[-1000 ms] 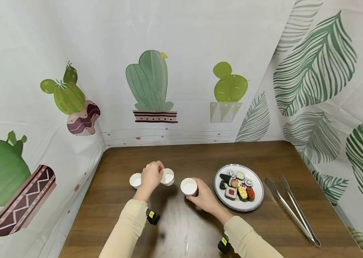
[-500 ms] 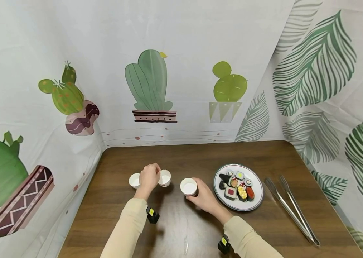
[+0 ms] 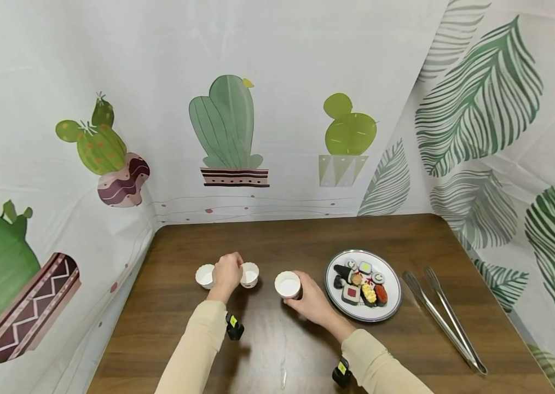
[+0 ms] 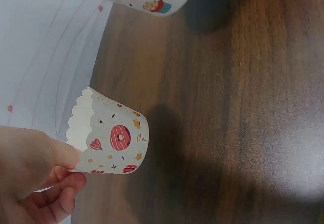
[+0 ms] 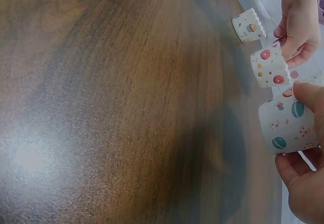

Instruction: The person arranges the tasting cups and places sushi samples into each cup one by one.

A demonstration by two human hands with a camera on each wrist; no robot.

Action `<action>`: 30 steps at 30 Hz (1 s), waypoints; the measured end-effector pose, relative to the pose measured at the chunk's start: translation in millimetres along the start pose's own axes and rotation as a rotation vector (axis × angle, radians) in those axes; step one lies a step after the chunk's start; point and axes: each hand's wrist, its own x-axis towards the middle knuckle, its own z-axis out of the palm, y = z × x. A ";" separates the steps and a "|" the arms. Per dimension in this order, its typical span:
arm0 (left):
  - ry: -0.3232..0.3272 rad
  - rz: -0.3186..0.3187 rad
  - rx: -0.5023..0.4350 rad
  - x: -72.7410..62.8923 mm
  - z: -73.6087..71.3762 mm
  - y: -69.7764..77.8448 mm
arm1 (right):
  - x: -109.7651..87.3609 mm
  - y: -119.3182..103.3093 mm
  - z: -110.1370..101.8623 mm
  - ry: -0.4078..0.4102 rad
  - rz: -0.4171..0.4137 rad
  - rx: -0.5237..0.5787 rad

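My left hand [image 3: 227, 271] pinches the scalloped rim of the middle white paper baking cup [image 4: 111, 138], printed with a pink doughnut, between thumb and fingers. Its open top faces forward in the left wrist view. On its left stands another white baking cup [image 3: 204, 276], partly hidden behind the hand in the head view. My right hand [image 3: 311, 298] grips a third baking cup [image 3: 288, 285] round its side, thumb and fingers on opposite sides. Teal macarons are printed on this baking cup [image 5: 288, 123] in the right wrist view.
Right of my right hand, a round plate [image 3: 395, 303] holds several sushi pieces [image 3: 370, 294]. Metal tongs [image 3: 447, 320] lie spread beside it near the table's right side. A patterned cloth [image 3: 297, 109] hangs behind the brown wooden table [image 3: 277, 235].
My left hand has drawn the middle baking cup slightly left and toward me, closer to the left cup. My right hand keeps its grip in nearly the same place.
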 end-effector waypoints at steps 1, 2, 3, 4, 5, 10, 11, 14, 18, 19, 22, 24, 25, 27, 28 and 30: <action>-0.001 -0.001 0.000 0.4 0.7 -0.7 | 0.1 -0.1 0.0 0.000 0.000 0.002; -0.005 -0.009 -0.001 0.8 1.5 -1.6 | 0.2 -0.3 0.0 -0.001 -0.001 0.000; -0.006 -0.016 -0.003 1.1 2.3 -2.4 | 0.1 -0.3 0.1 -0.001 -0.001 0.001; -0.006 -0.021 -0.003 1.4 3.0 -3.2 | 0.0 -0.3 0.2 -0.001 -0.001 0.002; -0.013 -0.023 -0.005 1.4 2.7 -3.7 | 0.0 -0.2 0.2 -0.003 0.000 0.002; -0.015 -0.036 0.007 2.7 3.8 -7.0 | -0.1 -0.5 -1.2 -0.004 0.001 0.005; -0.012 -0.037 0.009 3.1 3.9 -7.4 | 0.0 -0.4 -1.4 -0.004 0.001 0.002; -0.001 -0.039 0.013 3.9 3.9 -8.0 | 0.2 -0.2 -1.7 -0.002 0.001 -0.001; 0.002 -0.054 0.015 4.8 4.2 -8.2 | 0.6 -0.6 -2.2 -0.006 0.003 0.004; -0.001 -0.061 0.015 4.9 4.7 -8.2 | 0.7 -0.7 -2.3 -0.009 0.004 0.006; -0.009 -0.067 0.015 5.0 7.0 -8.7 | 0.7 -0.8 -2.8 -0.011 0.008 0.008; -0.007 -0.064 0.015 4.5 9.0 -9.2 | 0.5 -0.6 -3.0 -0.010 0.002 -0.002; -0.005 -0.064 0.015 4.0 9.7 -9.3 | 0.3 -0.4 -3.1 -0.012 0.001 -0.006; 0.001 -0.065 0.016 2.9 10.7 -9.4 | -0.2 -0.1 -3.2 -0.012 -0.003 -0.010; 0.004 -0.066 0.016 2.3 11.0 -9.4 | -0.5 0.1 -3.2 -0.013 -0.005 -0.009; 0.008 -0.069 0.019 1.3 11.3 -9.9 | -1.0 0.6 -3.0 -0.011 -0.008 -0.010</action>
